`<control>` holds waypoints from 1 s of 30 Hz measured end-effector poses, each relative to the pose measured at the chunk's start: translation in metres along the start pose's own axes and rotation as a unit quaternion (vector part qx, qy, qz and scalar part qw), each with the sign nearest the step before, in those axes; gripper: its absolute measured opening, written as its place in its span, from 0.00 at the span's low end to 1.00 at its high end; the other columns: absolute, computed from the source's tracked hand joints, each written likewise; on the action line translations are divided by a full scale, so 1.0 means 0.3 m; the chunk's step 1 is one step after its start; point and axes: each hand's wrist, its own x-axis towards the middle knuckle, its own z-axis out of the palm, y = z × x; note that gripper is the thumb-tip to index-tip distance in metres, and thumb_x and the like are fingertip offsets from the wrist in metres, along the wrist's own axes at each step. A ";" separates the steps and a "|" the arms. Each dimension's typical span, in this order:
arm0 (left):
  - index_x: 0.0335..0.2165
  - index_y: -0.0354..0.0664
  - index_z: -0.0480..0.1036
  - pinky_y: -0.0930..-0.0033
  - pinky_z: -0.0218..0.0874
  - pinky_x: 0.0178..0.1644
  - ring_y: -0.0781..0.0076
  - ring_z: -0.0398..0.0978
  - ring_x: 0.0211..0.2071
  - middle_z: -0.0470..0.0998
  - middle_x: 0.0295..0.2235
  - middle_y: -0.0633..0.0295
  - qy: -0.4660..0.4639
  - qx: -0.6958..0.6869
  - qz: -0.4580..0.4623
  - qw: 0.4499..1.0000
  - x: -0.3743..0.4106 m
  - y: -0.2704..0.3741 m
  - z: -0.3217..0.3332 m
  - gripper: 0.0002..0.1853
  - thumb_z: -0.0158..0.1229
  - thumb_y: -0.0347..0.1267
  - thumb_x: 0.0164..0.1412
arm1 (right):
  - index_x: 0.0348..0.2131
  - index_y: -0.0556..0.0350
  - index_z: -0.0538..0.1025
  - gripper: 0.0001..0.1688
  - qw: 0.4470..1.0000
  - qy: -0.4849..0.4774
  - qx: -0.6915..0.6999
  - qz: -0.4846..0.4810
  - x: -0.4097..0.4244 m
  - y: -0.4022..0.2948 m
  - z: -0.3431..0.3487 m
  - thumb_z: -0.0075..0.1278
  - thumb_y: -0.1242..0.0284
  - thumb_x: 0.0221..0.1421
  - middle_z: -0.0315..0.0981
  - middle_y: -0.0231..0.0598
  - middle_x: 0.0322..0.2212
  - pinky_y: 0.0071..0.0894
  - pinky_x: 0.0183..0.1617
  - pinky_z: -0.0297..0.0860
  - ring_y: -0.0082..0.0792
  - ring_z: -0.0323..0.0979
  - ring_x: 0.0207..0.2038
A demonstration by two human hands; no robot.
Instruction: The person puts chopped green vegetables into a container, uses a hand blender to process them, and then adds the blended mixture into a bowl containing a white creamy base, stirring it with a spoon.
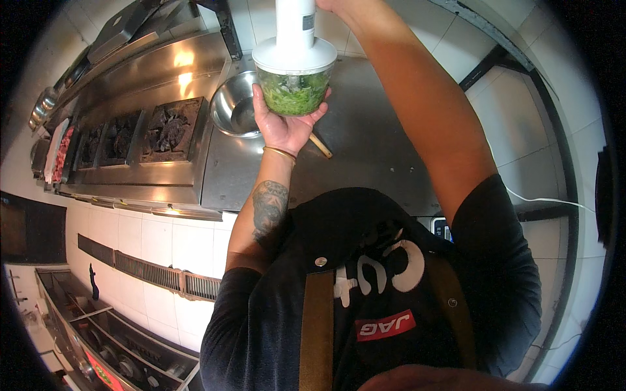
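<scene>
My left hand [286,129] is cupped palm-up around the clear bowl [293,100] of a food chopper, holding it above the counter. Chopped green vegetable pieces, some pale, fill the lower part of the bowl. A white lid [294,54] covers it, and a white motor handle [295,22] rises from the lid past the picture's top edge. My right hand [326,4] is at the upper right side of this handle; most of it is cut off, so its fingers are hidden. Behind my left hand stands a steel mixing bowl [225,105], partly covered by it.
A wooden handle [320,145] lies on the dark metal counter [371,122]. Left of it is a steel stove [195,178] with several burners [171,129]. A tray of red meat [63,154] sits at the stove's far end. A white cable [543,199] hangs at the right.
</scene>
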 end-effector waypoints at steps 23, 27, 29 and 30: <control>0.64 0.51 0.63 0.52 0.67 0.38 0.40 0.74 0.48 0.72 0.56 0.50 0.016 0.016 0.034 0.999 0.023 -0.021 0.032 0.50 0.46 0.75 0.57 | 0.28 0.62 0.79 0.06 0.999 0.041 -0.005 -0.004 0.006 -0.019 -0.034 0.60 0.76 0.48 0.75 0.38 0.22 0.35 0.24 0.69 0.33 0.74 0.21; 0.64 0.51 0.63 0.52 0.67 0.39 0.41 0.74 0.48 0.72 0.56 0.50 0.006 0.014 0.032 0.999 0.023 -0.025 0.029 0.50 0.46 0.75 0.57 | 0.29 0.62 0.79 0.07 0.999 0.051 -0.010 -0.005 0.008 -0.012 -0.031 0.60 0.76 0.48 0.76 0.39 0.22 0.35 0.24 0.69 0.33 0.75 0.21; 0.63 0.52 0.64 0.52 0.67 0.39 0.41 0.74 0.48 0.72 0.56 0.50 0.013 0.011 0.029 0.999 0.024 -0.026 0.030 0.50 0.45 0.75 0.58 | 0.30 0.63 0.79 0.08 0.999 0.051 -0.015 -0.001 0.010 -0.010 -0.032 0.60 0.76 0.48 0.76 0.40 0.23 0.35 0.24 0.70 0.33 0.75 0.22; 0.63 0.52 0.64 0.52 0.67 0.39 0.41 0.74 0.48 0.72 0.56 0.50 0.016 0.010 0.027 0.999 0.023 -0.025 0.030 0.49 0.45 0.75 0.58 | 0.30 0.64 0.79 0.08 0.999 0.051 -0.019 -0.002 0.009 -0.010 -0.032 0.60 0.76 0.49 0.76 0.40 0.23 0.35 0.24 0.70 0.33 0.75 0.23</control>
